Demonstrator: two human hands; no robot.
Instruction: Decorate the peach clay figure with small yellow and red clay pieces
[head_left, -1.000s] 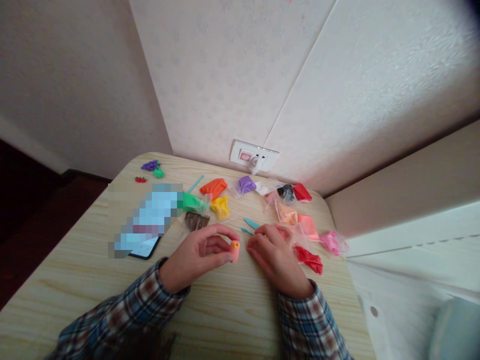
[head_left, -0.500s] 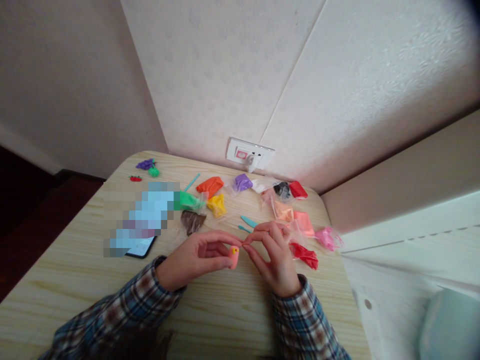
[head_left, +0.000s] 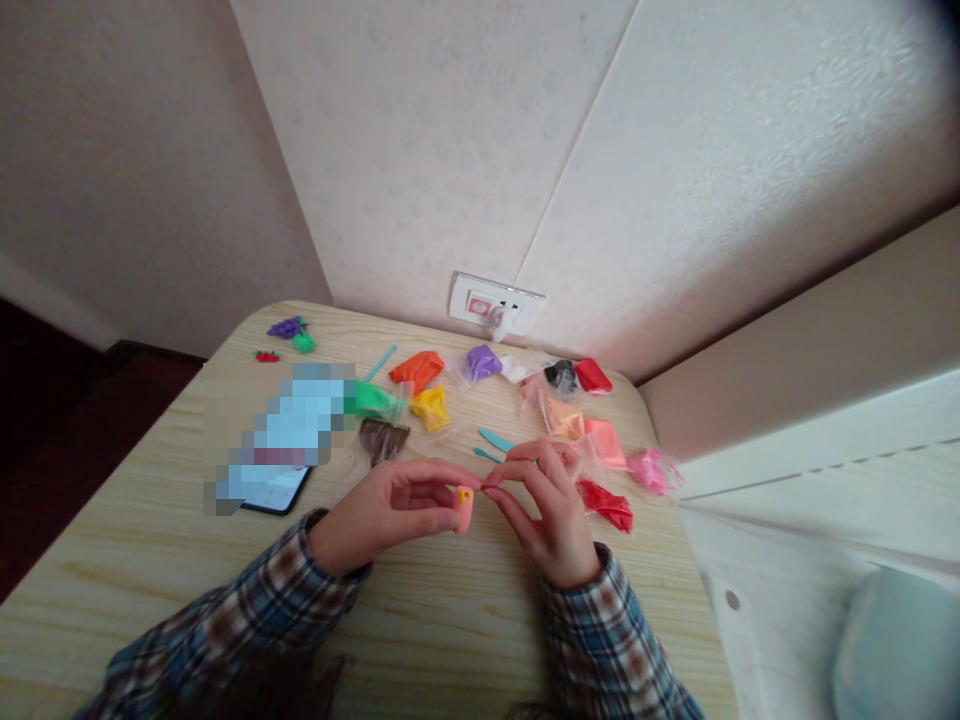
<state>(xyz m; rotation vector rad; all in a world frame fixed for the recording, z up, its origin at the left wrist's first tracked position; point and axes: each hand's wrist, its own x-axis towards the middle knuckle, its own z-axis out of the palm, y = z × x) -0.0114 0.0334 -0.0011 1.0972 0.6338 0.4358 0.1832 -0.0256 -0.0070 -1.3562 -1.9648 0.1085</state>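
Note:
My left hand (head_left: 397, 508) pinches a small pink clay figure (head_left: 463, 515) between thumb and fingers above the table. A yellow patch with a dark speck marks the figure's upper part. Right beside it, the thumb and index fingertip of my right hand (head_left: 549, 510) are pressed together; a tiny reddish bit seems to show at their tips, too small to name. Beyond the right hand lie two blue modelling tools (head_left: 495, 440), partly covered by its fingers. A bag of red clay (head_left: 607, 505) rests just right of that hand.
Bags of brown (head_left: 384, 438), green (head_left: 375, 400), yellow (head_left: 431, 408), orange (head_left: 417, 370) and purple clay (head_left: 484, 362) lie across the table, with more at right. A phone (head_left: 281, 492), partly blurred out, is at left. Clay grapes (head_left: 285, 328) sit far left, below a wall socket (head_left: 495, 305).
My right hand has lifted from the table by the blue tools and come in beside the pink figure, fingertips now pinched. The left hand keeps its hold; the view has shifted slightly.

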